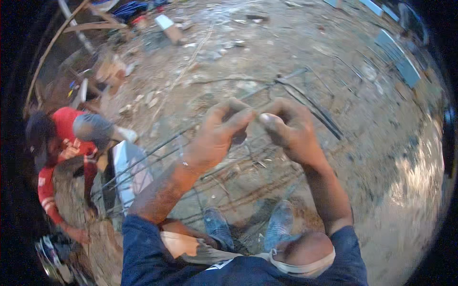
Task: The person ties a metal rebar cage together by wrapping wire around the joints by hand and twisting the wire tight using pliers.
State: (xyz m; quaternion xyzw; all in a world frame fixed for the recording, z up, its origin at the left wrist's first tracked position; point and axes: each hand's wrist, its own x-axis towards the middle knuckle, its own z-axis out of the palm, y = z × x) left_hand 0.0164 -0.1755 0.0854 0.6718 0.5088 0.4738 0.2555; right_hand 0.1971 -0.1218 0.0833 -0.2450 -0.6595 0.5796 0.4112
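My left hand and my right hand are raised in front of me, fingertips nearly touching. Both are closed in a pinch, thumbs against the curled fingers. Whatever lies between the fingertips is too small and blurred to make out. Below and behind them, a cage of thin steel reinforcing bars runs from the lower left toward the upper right. Just past my right hand lies a pair of dark, long, narrow bars, joined at their far end beside the steel.
At the left a person in a red top crouches by the cage's end, next to a pale block. A metal object sits lower left. Wooden poles stand upper left; a grey-blue slatted panel lies upper right. My shoes are beside the bars.
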